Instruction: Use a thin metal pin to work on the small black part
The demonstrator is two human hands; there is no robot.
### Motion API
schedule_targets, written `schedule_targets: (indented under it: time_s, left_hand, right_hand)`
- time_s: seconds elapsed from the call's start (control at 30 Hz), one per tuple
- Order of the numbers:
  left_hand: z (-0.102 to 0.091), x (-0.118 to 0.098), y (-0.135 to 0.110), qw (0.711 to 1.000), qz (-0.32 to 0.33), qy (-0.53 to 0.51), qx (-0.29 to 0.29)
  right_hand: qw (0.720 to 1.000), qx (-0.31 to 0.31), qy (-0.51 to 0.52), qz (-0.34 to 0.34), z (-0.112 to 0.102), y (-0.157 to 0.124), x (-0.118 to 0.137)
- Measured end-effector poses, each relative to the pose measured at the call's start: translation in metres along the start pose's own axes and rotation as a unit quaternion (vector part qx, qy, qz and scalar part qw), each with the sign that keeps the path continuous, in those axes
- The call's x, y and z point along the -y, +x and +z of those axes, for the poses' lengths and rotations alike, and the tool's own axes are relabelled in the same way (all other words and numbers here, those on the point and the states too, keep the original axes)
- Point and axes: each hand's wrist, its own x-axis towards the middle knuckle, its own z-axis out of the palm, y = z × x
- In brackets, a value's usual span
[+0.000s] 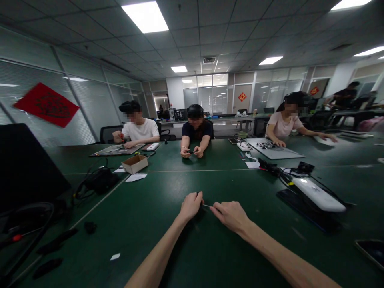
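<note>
My left hand [191, 207] is closed around a small black object [197, 194], most of it hidden by the fingers. My right hand [231, 214] is closed on a slim tool with a thin silver shaft [206, 205], which looks like a screwdriver; its handle is hidden in the grip. The shaft points left toward the black object, and whether its tip touches cannot be made out. Both hands are close together, just above the green table [168, 224].
Across the table three people sit at work, one handling a small dark item. At left are an open cardboard box [135, 164], black cables [99, 180] and a dark screen [30, 164]. A white device [318, 194] lies at right, and a phone [372, 252] by the right edge.
</note>
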Motion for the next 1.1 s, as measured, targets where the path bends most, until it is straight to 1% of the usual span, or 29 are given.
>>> schedule_targets:
  time_s: [0.13,0.37,0.53,0.7,0.87,1.0,1.1]
  left_hand:
    - [-0.001,-0.005,-0.003,1.000,-0.017,0.017,-0.007]
    - [-0.001,-0.011,-0.004,0.998,-0.042,0.045,-0.023]
    - [0.000,-0.014,-0.005,0.996,-0.068,0.054,-0.029]
    - [0.000,-0.013,-0.005,0.996,-0.060,0.051,-0.036]
    - [0.002,-0.011,-0.003,0.995,-0.060,0.065,-0.037]
    - [0.002,-0.011,-0.003,0.995,-0.064,0.062,-0.040]
    - [0.001,-0.011,-0.004,0.996,-0.059,0.050,-0.040]
  right_hand:
    - [1.000,0.001,0.006,0.001,0.001,-0.001,0.000]
    - [0.999,-0.008,0.009,0.030,0.004,0.000,0.000]
    - [0.998,-0.007,0.036,0.041,0.006,-0.001,-0.001]
    - [0.998,-0.008,0.039,0.043,0.005,-0.001,0.000]
    - [0.998,-0.016,0.001,0.054,0.004,0.000,0.002]
    - [0.998,-0.005,0.008,0.056,0.005,0.000,0.001]
    - [0.998,-0.008,0.011,0.054,0.006,0.000,0.001]
